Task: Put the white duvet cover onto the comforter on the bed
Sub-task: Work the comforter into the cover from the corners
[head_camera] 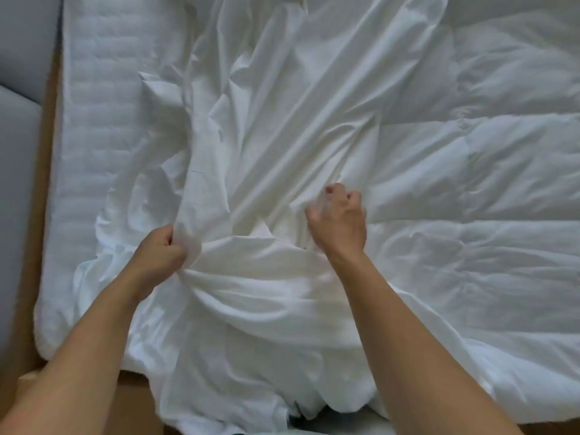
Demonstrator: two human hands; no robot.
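Your left hand [163, 246] grips bunched duvet cover [266, 136]; right hand [337, 221] clutches fold, likely hunting opening beside comforter [486, 183].

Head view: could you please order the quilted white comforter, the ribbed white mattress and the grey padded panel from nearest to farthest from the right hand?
1. Quilted white comforter, just right of the right hand.
2. Ribbed white mattress, left, past the white duvet cover.
3. Grey padded panel, far left edge.
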